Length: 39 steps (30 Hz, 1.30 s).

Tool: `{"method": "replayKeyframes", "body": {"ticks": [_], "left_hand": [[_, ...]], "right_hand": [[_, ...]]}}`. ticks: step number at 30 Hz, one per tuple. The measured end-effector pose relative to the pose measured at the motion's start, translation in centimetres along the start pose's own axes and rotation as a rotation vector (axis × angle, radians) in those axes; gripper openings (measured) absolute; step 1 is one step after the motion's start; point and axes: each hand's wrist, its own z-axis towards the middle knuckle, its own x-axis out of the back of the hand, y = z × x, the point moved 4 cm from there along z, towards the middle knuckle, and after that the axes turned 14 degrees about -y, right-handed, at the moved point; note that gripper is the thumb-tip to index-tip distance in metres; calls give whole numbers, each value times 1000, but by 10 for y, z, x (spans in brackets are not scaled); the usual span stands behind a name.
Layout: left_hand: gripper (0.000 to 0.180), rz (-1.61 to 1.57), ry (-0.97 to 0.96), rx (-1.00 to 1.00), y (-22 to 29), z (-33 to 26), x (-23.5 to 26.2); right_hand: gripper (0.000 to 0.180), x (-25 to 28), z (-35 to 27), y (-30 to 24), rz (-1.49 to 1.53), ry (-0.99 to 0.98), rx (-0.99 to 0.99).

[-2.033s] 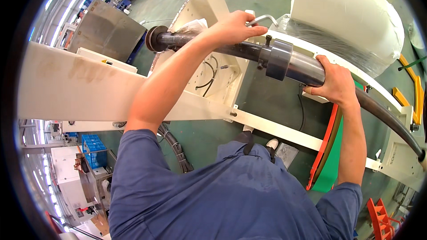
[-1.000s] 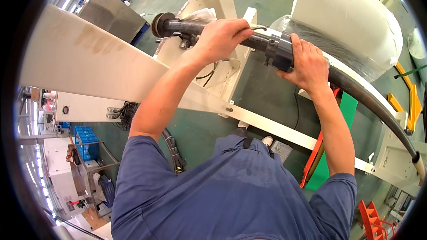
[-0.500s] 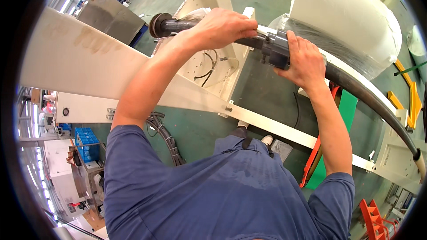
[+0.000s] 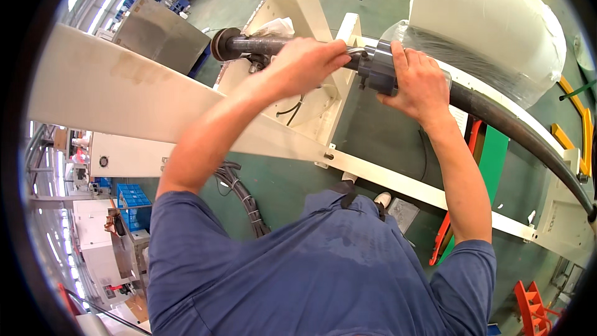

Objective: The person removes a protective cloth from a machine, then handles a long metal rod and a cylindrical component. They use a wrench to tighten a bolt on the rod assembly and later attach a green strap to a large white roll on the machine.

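My right hand is wrapped over a dark grey metal collar fitted around a long dark shaft. Fingers and thumb of my left hand are pinched together just left of the collar. From them a thin shiny bent bar, apparently a hex key, reaches to the collar's side; its far end is too small to make out. Small bolt heads stand out from that side of the collar. At its left end the shaft carries a round grooved disc. Rightward it continues into a curved black tube.
A cream metal frame lies around and below the shaft, with a wide beam at left. Behind the collar sits a large white roll in plastic wrap. Cables lie on the floor; a red stepladder stands lower right.
My left hand has dropped lower and its forearm has swung down, uncovering more of the shaft and the shiny bar. My right hand stays on the collar. The view has shifted slightly.
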Motion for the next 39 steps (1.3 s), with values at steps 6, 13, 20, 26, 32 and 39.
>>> {"method": "replayKeyframes", "body": {"ticks": [6, 13, 20, 26, 32, 39], "left_hand": [[23, -453, 207, 260, 30, -6, -33], [23, -458, 365, 341, 46, -5, -42], [20, -123, 359, 497, 53, -4, -61], [15, 69, 318, 383, 39, 4, -54], [14, 653, 133, -405, -37, 52, 10], [30, 644, 35, -989, 5, 140, 28]], "right_hand": [[88, -3, -3, 5, 11, 4, -1], [90, -3, -6, 5, 21, -23, 2], [89, -5, -5, 3, -35, -10, 5], [91, 3, 7, 13, 63, -271, 13], [93, 4, 10, 10, 56, -221, -17], [89, 0, 4, 11, 72, -113, -17]]}}
